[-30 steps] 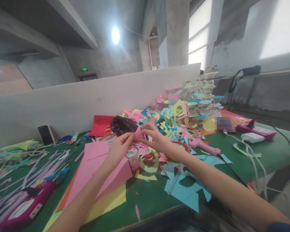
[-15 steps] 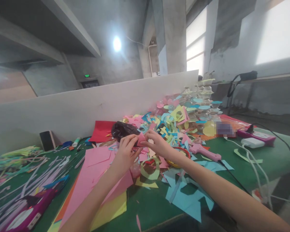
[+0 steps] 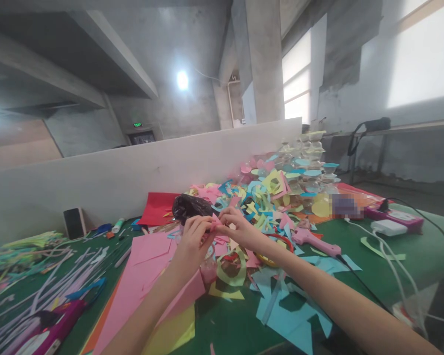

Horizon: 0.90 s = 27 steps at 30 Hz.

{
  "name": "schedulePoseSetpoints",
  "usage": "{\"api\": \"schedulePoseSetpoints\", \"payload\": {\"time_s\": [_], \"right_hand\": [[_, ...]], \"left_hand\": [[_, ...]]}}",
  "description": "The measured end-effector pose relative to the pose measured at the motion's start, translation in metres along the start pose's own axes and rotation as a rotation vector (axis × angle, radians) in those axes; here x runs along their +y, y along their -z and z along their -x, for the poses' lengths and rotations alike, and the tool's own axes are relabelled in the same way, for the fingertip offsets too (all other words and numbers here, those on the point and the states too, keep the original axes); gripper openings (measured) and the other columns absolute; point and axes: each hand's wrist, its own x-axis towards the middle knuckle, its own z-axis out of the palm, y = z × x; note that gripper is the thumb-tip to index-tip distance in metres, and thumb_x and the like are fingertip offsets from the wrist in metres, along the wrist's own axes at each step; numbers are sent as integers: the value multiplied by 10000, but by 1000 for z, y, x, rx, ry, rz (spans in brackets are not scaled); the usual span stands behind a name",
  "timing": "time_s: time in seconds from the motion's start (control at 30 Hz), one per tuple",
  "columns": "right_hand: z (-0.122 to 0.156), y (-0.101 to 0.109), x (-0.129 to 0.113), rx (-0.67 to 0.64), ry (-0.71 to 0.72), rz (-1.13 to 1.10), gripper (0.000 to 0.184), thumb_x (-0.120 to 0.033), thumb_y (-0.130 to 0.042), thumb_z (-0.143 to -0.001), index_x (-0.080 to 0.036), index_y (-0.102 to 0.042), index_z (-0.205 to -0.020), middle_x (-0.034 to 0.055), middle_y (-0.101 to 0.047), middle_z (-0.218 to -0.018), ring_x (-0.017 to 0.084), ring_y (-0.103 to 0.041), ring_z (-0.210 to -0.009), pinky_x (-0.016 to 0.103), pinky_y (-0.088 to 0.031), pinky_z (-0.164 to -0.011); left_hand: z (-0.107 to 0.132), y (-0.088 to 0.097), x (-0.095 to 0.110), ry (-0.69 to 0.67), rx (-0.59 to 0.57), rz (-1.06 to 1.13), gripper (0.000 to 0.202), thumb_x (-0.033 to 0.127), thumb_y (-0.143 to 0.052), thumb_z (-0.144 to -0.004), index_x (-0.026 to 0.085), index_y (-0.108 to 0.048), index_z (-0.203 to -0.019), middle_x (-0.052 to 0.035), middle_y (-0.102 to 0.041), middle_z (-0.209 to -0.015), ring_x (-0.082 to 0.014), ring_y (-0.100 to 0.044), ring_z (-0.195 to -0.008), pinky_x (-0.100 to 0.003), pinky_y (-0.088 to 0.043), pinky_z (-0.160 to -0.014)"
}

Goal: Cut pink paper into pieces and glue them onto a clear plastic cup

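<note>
A small folded piece of pink paper [image 3: 215,222] is held up between my two hands, above the cluttered middle of the table. My left hand [image 3: 197,235] pinches its left side with thumb and fingers. On the other side, my right hand [image 3: 237,226] has its fingertips closed on the paper's right edge. Just behind my left hand lies a black plastic bag [image 3: 188,207]. Pink paper sheets [image 3: 144,276] are spread under my left forearm. A ring-shaped yellow-green paper offcut [image 3: 237,276] rests below my hands, beside a clear plastic cup [image 3: 208,271].
Paper scraps [image 3: 257,199] heap up behind my hands, with stacked clear cups [image 3: 313,173] beyond. A pink glue gun [image 3: 316,242] and its cord lie right. Blue paper [image 3: 288,315] sits near the front edge. Pipe cleaners [image 3: 55,276] and a phone [image 3: 74,223] are left.
The pink paper shows a narrower, more pointed shape between my fingertips than before. My fingers have shifted slightly on it. The whole scene sits a little lower in view.
</note>
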Motion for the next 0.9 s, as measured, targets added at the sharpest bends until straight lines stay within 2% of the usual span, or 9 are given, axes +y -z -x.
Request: {"api": "schedulePoseSetpoints", "payload": {"time_s": [0.1, 0.2, 0.27, 0.33, 0.4, 0.47, 0.53, 0.7, 0.9], "right_hand": [[2, -1, 0, 51, 45, 34, 288, -482, -623, -837, -213, -526, -875, 63, -498, -1032, 203, -479, -1064, 386, -390, -979], [3, 0, -2, 57, 91, 68, 428, -423, -715, -776, -220, -506, -1090, 98, -481, -1153, 223, -453, -1132, 401, -401, -982], [4, 1, -3, 42, 125, 77, 439, -376, -698, -804, -227, -497, -1165, 106, -487, -1195, 219, -460, -1135, 397, -405, -976], [4, 2, -4, 2, 155, 86, 265, -334, -624, -870, -227, -550, -1101, 81, -556, -1106, 204, -504, -1058, 377, -416, -940], [3, 3, -5, -48, 132, 82, 119, -315, -546, -917, -213, -594, -959, 38, -599, -911, 180, -541, -900, 331, -439, -835], [3, 3, -6, -85, 60, 59, 164, -321, -510, -929, -200, -595, -860, 4, -570, -771, 156, -528, -764, 281, -429, -710], [3, 4, -9, -97, -6, 16, 191, -323, -495, -924, -191, -592, -826, -7, -547, -744, 143, -511, -719, 255, -403, -646], [2, 6, -15, -114, -67, -33, 236, -296, -462, -917, -176, -597, -765, -15, -532, -700, 133, -496, -689, 252, -391, -643], [1, 6, -8, -12, -102, -14, 224, -294, -483, -907, -185, -640, -789, 4, -606, -709, 151, -538, -691, 264, -414, -644]], "left_hand": [[1, 3, 1, 81, -40, 75, 144, 241, -473, -935, 209, -596, -1003, -51, -636, -1023, -178, -543, -994, -321, -478, -832], [2, 4, 0, 169, -36, 104, 189, 283, -440, -947, 207, -601, -1011, -51, -624, -970, -172, -576, -927, -307, -487, -791], [3, 3, -1, 201, -16, 108, 202, 307, -426, -950, 206, -596, -994, -41, -621, -913, -167, -589, -853, -301, -490, -753], [4, 2, -2, 221, -7, 119, 203, 324, -423, -948, 206, -585, -978, -28, -617, -865, -161, -591, -791, -291, -488, -718], [4, 1, -2, 239, -17, 138, 198, 328, -422, -947, 208, -578, -971, -22, -619, -858, -158, -595, -788, -283, -483, -715], [4, 1, -1, 266, -29, 154, 191, 324, -421, -947, 210, -574, -965, -21, -624, -865, -157, -596, -799, -274, -476, -717], [3, 2, 0, 303, -38, 168, 182, 314, -418, -947, 211, -567, -966, -17, -623, -856, -153, -593, -785, -265, -468, -702], [3, 0, -1, 388, -52, 183, 166, 331, -420, -938, 206, -528, -940, 0, -580, -783, -146, -572, -704, -259, -446, -646], [3, -3, 1, 561, -44, 298, 262, 420, -500, -878, 210, -422, -1014, 7, -548, -811, -147, -569, -685, -274, -463, -616]]}}
